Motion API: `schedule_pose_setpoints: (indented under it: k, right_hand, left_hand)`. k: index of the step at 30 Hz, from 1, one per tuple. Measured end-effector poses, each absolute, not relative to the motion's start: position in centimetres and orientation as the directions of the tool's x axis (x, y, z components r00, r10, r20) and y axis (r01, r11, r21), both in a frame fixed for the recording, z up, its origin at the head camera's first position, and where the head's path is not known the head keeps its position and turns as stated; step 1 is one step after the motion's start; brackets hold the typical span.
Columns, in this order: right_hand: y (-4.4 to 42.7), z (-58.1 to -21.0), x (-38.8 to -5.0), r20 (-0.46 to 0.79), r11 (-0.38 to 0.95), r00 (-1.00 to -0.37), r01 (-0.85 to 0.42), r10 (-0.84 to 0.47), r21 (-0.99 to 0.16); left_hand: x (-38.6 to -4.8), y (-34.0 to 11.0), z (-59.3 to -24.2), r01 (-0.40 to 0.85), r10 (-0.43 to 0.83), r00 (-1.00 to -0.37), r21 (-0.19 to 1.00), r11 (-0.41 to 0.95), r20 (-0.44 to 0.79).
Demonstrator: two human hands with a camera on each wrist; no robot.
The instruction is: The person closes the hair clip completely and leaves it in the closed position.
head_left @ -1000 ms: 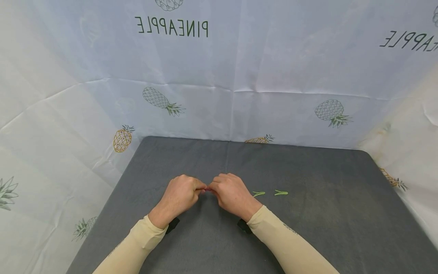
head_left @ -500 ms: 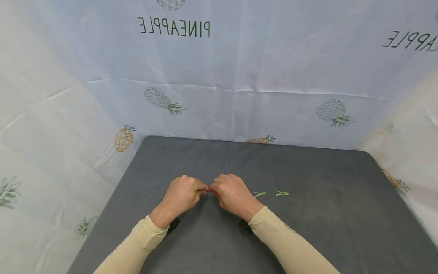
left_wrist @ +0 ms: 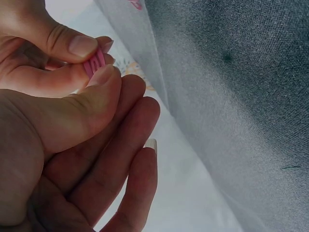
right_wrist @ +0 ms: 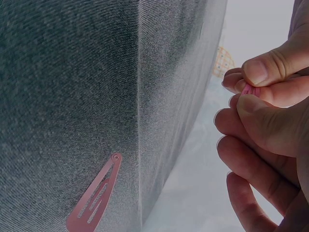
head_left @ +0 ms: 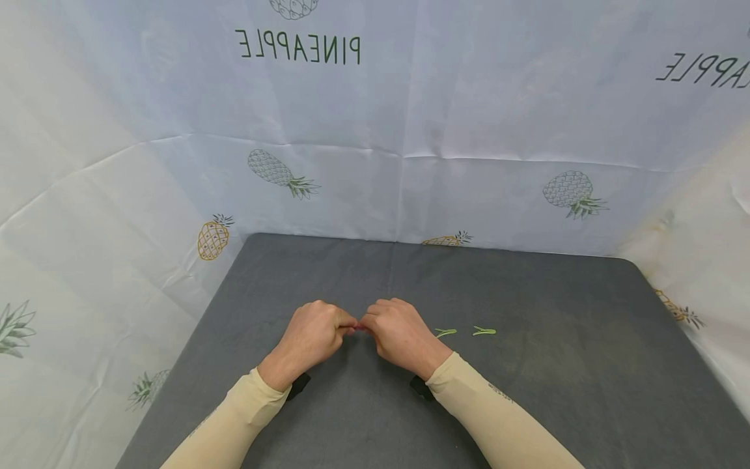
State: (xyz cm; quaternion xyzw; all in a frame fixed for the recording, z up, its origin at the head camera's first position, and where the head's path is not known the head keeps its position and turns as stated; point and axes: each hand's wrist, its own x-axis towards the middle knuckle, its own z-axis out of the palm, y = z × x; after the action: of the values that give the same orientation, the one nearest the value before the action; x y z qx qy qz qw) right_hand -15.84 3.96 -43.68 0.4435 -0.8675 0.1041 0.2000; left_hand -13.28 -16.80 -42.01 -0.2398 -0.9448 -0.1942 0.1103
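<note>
Between the fingertips of both hands is a small pink snap hair clip [left_wrist: 94, 64], mostly covered by the fingers. My left hand [head_left: 313, 335] pinches one end with thumb and forefinger. My right hand [head_left: 401, 335] pinches the other end the same way, its thumb close to the left thumb. In the right wrist view only a sliver of the held clip [right_wrist: 250, 90] shows. Two more clips lie right of my right hand, a nearer one [head_left: 446, 332] and a farther one [head_left: 484, 331], light green in the head view. One table clip [right_wrist: 95, 200] looks pink in the right wrist view.
A dark grey cloth-covered table [head_left: 556, 391] spreads beneath both hands. Behind it and at its sides hangs a pale curtain [head_left: 469, 111] printed with pineapples and mirrored lettering. Part of a pink clip [left_wrist: 136, 4] shows at the left wrist view's top edge.
Both hands keep their pinch on the hair clip and hardly move. The whole head view shifts very slightly; the clips on the table stay put.
</note>
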Motion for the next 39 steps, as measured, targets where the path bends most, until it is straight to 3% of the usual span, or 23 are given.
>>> schedule_pose_setpoints:
  k: [39]
  right_hand:
    - [3.95,-44.06,-15.57,0.416,0.642,-0.620,-0.760,-0.665,-0.107]
  left_hand:
    - [-13.29,-16.47,-41.54,0.437,0.392,-0.900,0.391,0.810,0.193]
